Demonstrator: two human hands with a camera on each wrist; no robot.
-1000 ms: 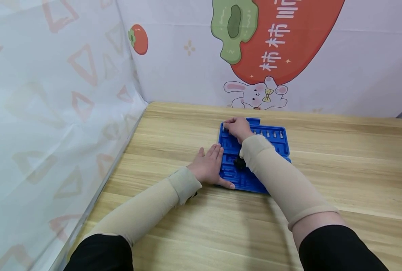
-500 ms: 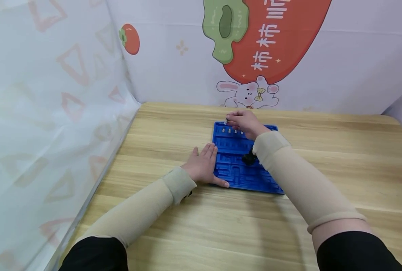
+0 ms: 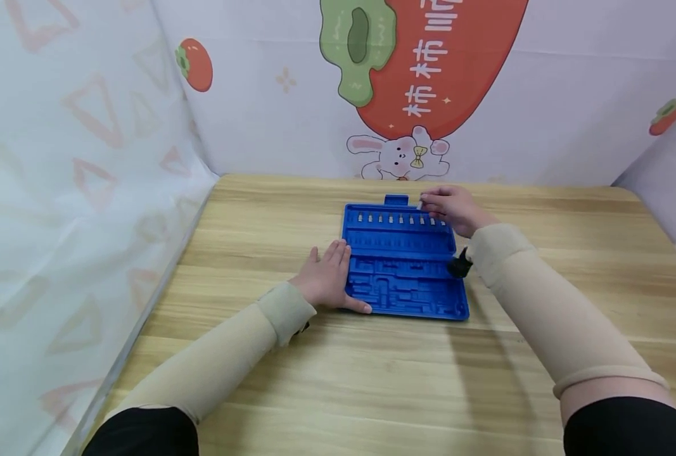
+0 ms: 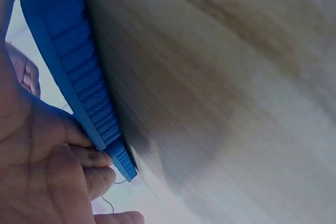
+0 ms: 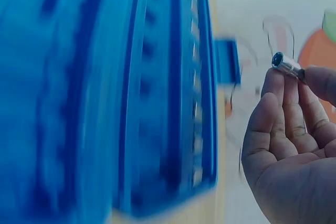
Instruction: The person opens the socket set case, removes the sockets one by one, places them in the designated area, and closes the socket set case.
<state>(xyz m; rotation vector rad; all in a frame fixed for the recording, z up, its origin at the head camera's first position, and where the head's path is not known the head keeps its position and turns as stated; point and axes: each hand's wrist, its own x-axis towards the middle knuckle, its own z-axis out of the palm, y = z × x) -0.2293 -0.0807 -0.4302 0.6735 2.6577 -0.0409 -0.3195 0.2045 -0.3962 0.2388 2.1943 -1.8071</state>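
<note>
A blue molded tool case (image 3: 403, 244) lies unfolded on the wooden table, with a row of small silver sockets (image 3: 391, 218) in its far half. My right hand (image 3: 454, 208) is above the far right edge of the case. It pinches a small silver socket (image 5: 286, 65) between thumb and fingers, the socket's hollow end showing in the right wrist view. My left hand (image 3: 323, 278) rests against the left side of the case, fingers extended, thumb along the front edge. In the left wrist view its fingertips (image 4: 100, 179) touch the ribbed case wall (image 4: 84, 72).
The near half of the case has shaped recesses (image 3: 395, 288). A latch tab (image 3: 396, 199) sticks out at the back. Behind the wooden table (image 3: 338, 380) hangs a printed cloth (image 3: 280, 120), and another pale sheet (image 3: 87, 190) stands along the left.
My right hand has lifted from the far left of the case and moved right along the socket row, carrying one socket. The left hand keeps its place on the case. The head view has shifted.
</note>
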